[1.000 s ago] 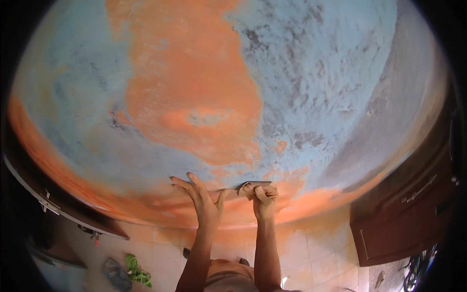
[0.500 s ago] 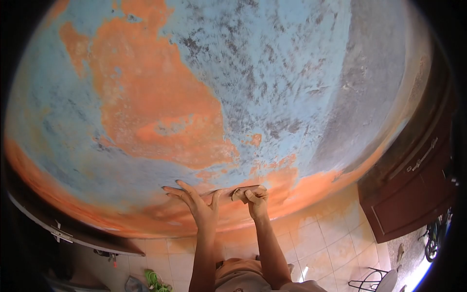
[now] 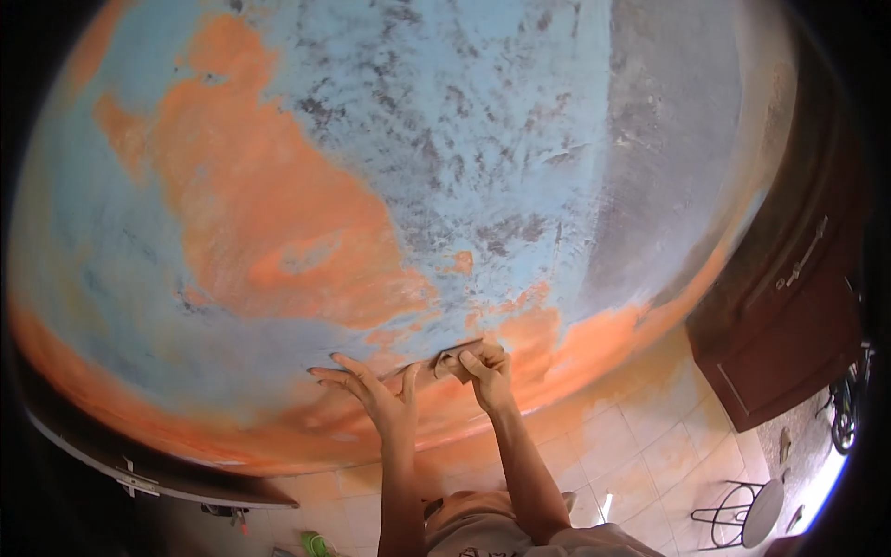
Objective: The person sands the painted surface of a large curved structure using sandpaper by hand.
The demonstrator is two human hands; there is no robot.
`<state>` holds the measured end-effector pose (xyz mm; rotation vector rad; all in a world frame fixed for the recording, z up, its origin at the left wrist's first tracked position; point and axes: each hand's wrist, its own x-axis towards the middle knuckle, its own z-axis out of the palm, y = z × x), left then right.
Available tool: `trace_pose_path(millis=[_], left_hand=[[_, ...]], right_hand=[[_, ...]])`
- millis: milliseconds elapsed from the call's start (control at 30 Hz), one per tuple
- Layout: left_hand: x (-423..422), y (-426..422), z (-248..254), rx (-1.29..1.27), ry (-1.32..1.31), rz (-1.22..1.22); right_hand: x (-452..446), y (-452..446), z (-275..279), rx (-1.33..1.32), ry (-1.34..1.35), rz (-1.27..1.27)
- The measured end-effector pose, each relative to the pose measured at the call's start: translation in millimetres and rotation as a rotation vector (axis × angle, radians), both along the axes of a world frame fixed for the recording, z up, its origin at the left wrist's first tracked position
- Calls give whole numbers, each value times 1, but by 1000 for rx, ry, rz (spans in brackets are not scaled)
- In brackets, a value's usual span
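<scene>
A large wall fills most of the view, patched with orange, pale blue and grey, worn and scuffed in places. My left hand rests against its lower orange part, fingers spread and holding nothing. Just right of it, my right hand pinches a folded brownish sheet that looks like sandpaper. The sheet is pressed to the wall, its edge close to my left thumb. My right fingers partly hide it.
Pale floor tiles with orange dust lie below the wall. A brown door stands open at the right, near a round stool and a parked bike. Another door edge and a green item are at lower left.
The view has turned a little, so the wall patches sit further left and the stool further right. My right hand and the sheet have shifted slightly up. My left hand stays against the wall.
</scene>
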<state>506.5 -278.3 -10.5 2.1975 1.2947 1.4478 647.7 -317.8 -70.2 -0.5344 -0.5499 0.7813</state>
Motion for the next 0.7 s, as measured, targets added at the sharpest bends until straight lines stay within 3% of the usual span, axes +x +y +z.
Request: trace_pose_path(millis=[167,267,333,400,567,700], left_hand=[[0,0,-2,-32,11,16],[-3,-2,-5,-14,0,14],[-2,2,-7,7,6,4],[-2,3,-10,-11,25,32],[0,5,-10,0,19,32],[-3,4,-8,28,51,25]], right_hand=[[4,13,-56,2,-77,-69],[-1,-1,-51,-65,-11,-16],[0,-6,-18,-107,27,4],[4,-3,11,-20,-136,-56],[7,8,-42,-1,-160,-83],[8,-7,-20,-128,-23,5]])
